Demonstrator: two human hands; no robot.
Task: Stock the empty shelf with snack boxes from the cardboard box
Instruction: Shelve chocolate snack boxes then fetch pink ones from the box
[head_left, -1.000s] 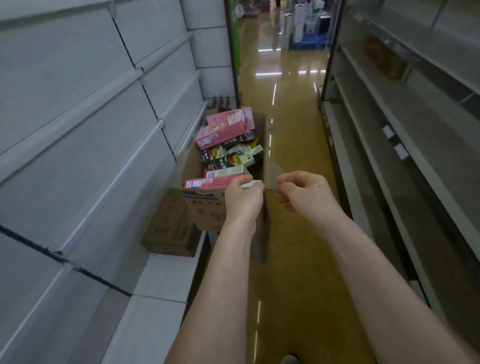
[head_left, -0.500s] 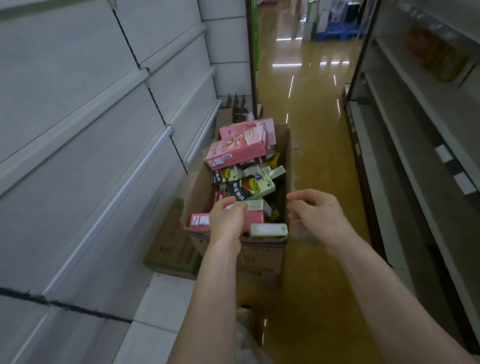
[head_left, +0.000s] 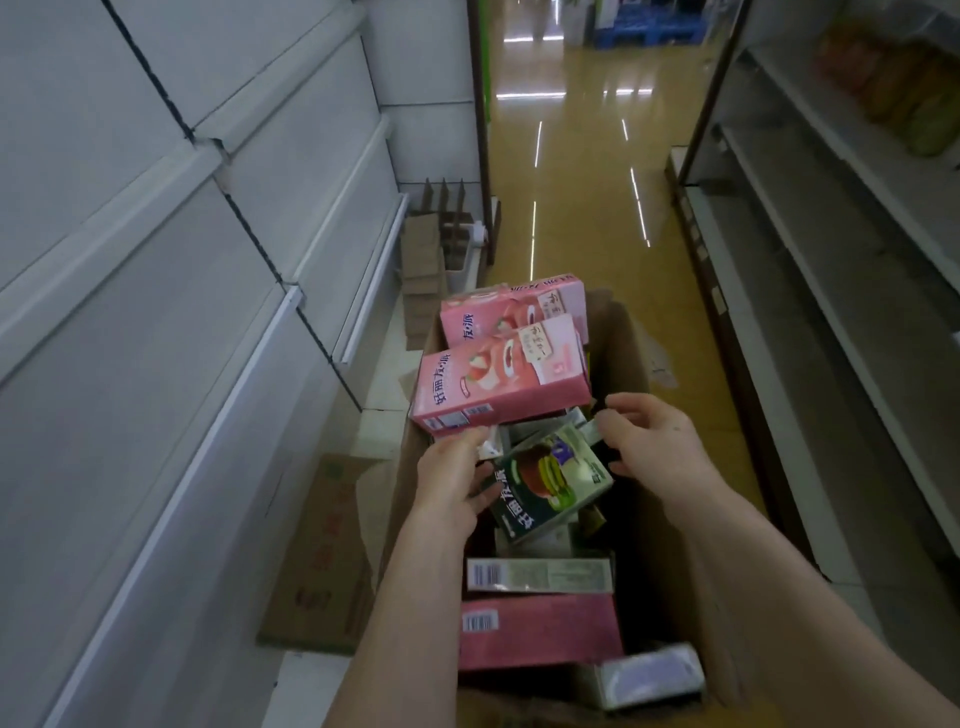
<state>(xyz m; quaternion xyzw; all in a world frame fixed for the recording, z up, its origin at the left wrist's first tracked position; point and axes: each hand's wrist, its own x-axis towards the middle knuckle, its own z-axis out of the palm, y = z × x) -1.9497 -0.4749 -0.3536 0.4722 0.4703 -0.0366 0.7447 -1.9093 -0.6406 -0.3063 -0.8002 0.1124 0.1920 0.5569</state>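
Near corner of the cardboard box: pale snack box, motion-blurred, no print legible. The carton's near rim is cut off by the frame edge.
Next in: pink box lying flat, barcode at its left end. Behind it is a pale green box, also showing a barcode; its small text is too fine to read.
Mid-carton: green box, tilted, with a cake picture and white lettering 好丽友·派.
Left hand is against its left edge, fingers together, tips tucked under the pink box above, so I can't tell whether it grips.
Right hand: fingers bent, thumb and fingertips pinching the green box's far corner.
Far end: two pink boxes stacked, front one reads 好丽友·派 with a strawberry cake picture. The rear one is half hidden.
The carton sits on the glossy yellow floor beside the bare white shelf unit on the left.
Flattened carton lies on that unit's base, red print unreadable.
Further along are cardboard dividers. The right-hand shelves hold blurred orange-green packs.
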